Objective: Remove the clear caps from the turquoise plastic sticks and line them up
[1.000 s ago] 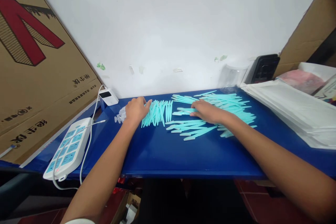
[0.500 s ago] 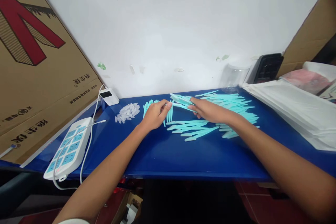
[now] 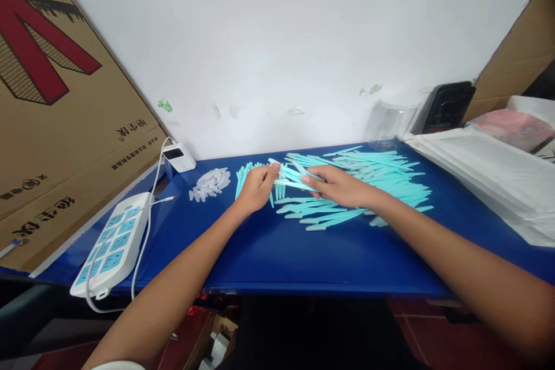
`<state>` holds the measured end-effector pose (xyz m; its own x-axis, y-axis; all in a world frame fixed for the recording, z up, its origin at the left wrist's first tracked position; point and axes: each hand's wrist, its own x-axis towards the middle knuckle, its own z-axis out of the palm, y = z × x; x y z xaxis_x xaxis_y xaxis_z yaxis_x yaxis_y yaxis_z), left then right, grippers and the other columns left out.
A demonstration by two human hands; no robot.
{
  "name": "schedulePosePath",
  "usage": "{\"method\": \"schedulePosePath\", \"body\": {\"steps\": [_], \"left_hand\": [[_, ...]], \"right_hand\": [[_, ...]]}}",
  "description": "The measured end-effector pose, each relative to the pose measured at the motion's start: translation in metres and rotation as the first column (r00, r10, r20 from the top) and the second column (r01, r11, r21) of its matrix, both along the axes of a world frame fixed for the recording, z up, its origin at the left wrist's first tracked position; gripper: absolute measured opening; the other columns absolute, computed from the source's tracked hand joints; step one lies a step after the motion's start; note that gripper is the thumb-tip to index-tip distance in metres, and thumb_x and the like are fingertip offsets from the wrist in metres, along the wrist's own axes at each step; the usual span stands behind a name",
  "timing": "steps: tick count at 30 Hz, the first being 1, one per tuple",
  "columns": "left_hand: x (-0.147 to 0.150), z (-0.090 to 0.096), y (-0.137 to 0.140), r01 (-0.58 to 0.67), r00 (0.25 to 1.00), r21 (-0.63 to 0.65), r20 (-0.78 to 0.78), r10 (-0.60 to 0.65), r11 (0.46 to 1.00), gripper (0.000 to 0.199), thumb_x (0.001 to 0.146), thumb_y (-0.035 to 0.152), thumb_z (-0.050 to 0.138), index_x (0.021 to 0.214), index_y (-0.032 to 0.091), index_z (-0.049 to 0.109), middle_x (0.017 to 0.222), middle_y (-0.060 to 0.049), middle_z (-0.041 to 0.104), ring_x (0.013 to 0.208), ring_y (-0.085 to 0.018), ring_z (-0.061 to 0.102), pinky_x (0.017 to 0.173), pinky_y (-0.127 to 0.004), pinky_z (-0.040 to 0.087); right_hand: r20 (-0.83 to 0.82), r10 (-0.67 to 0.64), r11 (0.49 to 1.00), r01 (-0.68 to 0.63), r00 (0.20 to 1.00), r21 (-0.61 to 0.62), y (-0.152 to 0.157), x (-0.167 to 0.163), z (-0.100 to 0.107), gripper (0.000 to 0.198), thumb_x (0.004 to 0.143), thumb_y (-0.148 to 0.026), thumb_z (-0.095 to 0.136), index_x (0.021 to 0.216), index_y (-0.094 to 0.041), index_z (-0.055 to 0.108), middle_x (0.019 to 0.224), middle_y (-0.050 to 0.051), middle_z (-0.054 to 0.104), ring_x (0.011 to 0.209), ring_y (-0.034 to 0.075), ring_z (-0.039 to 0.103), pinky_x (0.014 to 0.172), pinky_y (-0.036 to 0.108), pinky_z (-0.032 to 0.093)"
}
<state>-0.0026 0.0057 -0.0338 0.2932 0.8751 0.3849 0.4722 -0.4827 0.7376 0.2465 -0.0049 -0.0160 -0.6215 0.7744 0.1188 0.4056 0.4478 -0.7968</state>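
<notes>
Near the counter's (image 3: 329, 260) back edge, the right hand (image 3: 338, 185) clasps several turquoise sticks (image 3: 291, 174), the left hand's (image 3: 257, 188) grip pinching at their ends; the larger pile (image 3: 390, 179) toward the right edge seemingly remains.

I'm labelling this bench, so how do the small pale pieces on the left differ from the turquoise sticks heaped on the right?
The pale pieces are whitish, while the turquoise sticks are blue-green. The pale pieces are short; the turquoise sticks are long and slim. The pale pieces form a compact heap, whereas the turquoise sticks spread wider. Both lie on the blue table.
</notes>
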Motion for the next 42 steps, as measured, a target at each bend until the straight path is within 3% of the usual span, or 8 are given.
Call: {"method": "schedulePosePath", "body": {"steps": [9, 13, 17, 20, 28, 32, 37, 42], "left_hand": [[-0.002, 0.0, 0.003, -0.079, 0.997, 0.055, 0.031, 0.077, 0.995, 0.065, 0.104, 0.073, 0.036, 0.064, 0.021, 0.033, 0.055, 0.003, 0.033, 0.054, -0.012, 0.031, 0.053, -0.029, 0.024], [0.0, -0.001, 0.002, 0.009, 0.991, -0.098, 0.135, 0.004, 0.995, 0.067, 0.098, 0.082, 0.035, 0.066, 0.023, 0.033, 0.053, 0.005, 0.032, 0.048, -0.011, 0.031, 0.047, -0.028, 0.024], [0.004, 0.001, -0.001, 0.134, 0.97, -0.326, 0.237, -0.056, 0.936, 0.069, 0.092, 0.09, 0.036, 0.068, 0.025, 0.032, 0.052, 0.008, 0.028, 0.039, -0.008, 0.027, 0.04, -0.025, 0.023], [0.005, 0.003, -0.002, 0.175, 0.969, -0.384, 0.232, -0.088, 0.907, 0.072, 0.091, 0.091, 0.032, 0.065, 0.025, 0.032, 0.05, 0.008, 0.027, 0.036, -0.008, 0.031, 0.038, -0.025, 0.028], [0.008, 0.005, -0.005, 0.173, 0.964, -0.347, 0.251, -0.087, 0.922, 0.068, 0.091, 0.088, 0.042, 0.068, 0.024, 0.037, 0.049, 0.009, 0.027, 0.037, -0.008, 0.03, 0.039, -0.025, 0.028], [0.01, 0.002, -0.005, 0.141, 0.96, -0.295, 0.273, -0.058, 0.945, 0.067, 0.093, 0.083, 0.048, 0.067, 0.024, 0.03, 0.051, 0.008, 0.027, 0.04, -0.007, 0.026, 0.04, -0.025, 0.023], [0.008, 0.001, -0.003, 0.115, 0.962, -0.191, 0.265, -0.062, 0.975, 0.062, 0.097, 0.076, 0.051, 0.068, 0.023, 0.036, 0.053, 0.007, 0.029, 0.043, -0.008, 0.028, 0.043, -0.025, 0.023], [0.005, -0.003, -0.001, 0.076, 0.976, -0.141, 0.212, -0.045, 0.987, 0.061, 0.099, 0.073, 0.049, 0.067, 0.022, 0.037, 0.054, 0.007, 0.031, 0.046, -0.008, 0.028, 0.046, -0.026, 0.024]], "right_hand": [[0.034, -0.009, 0.998, 0.01, 0.999, -0.058, -0.002, 0.0, 0.004, 0.055, 0.102, -0.071, 0.045, 0.077, -0.022, 0.05, 0.064, -0.002, 0.055, 0.052, 0.013, 0.043, 0.056, 0.028, 0.038], [-0.011, -0.012, 0.994, 0.011, 1.0, -0.112, -0.001, 0.0, 0.001, 0.053, 0.1, -0.073, 0.05, 0.084, -0.022, 0.054, 0.058, -0.006, 0.048, 0.05, 0.013, 0.041, 0.052, 0.028, 0.034], [-0.024, -0.02, 0.991, 0.017, 0.999, -0.13, -0.003, -0.001, -0.001, 0.055, 0.098, -0.075, 0.051, 0.087, -0.022, 0.059, 0.054, -0.006, 0.047, 0.047, 0.013, 0.041, 0.048, 0.027, 0.032], [-0.017, -0.045, 0.992, 0.043, 0.999, -0.119, -0.004, -0.002, 0.0, 0.056, 0.096, -0.077, 0.054, 0.081, -0.022, 0.056, 0.052, -0.005, 0.05, 0.046, 0.013, 0.042, 0.048, 0.026, 0.032], [-0.014, -0.08, 0.996, 0.08, 0.997, -0.05, -0.004, -0.002, 0.002, 0.059, 0.096, -0.076, 0.054, 0.074, -0.021, 0.056, 0.052, -0.004, 0.052, 0.046, 0.012, 0.044, 0.051, 0.027, 0.036], [-0.019, -0.041, 0.996, 0.039, 0.999, -0.084, -0.007, -0.003, 0.006, 0.06, 0.095, -0.076, 0.056, 0.078, -0.019, 0.065, 0.054, -0.002, 0.057, 0.047, 0.013, 0.046, 0.053, 0.028, 0.039], [-0.06, -0.027, 0.987, 0.017, 0.998, -0.16, -0.012, -0.007, 0.011, 0.061, 0.096, -0.077, 0.053, 0.085, -0.018, 0.069, 0.058, 0.0, 0.061, 0.048, 0.013, 0.046, 0.053, 0.028, 0.039], [-0.035, -0.075, 0.99, 0.07, 0.997, -0.119, -0.013, -0.007, 0.011, 0.058, 0.093, -0.075, 0.06, 0.081, -0.019, 0.068, 0.054, -0.003, 0.055, 0.047, 0.013, 0.046, 0.052, 0.028, 0.038]]}}
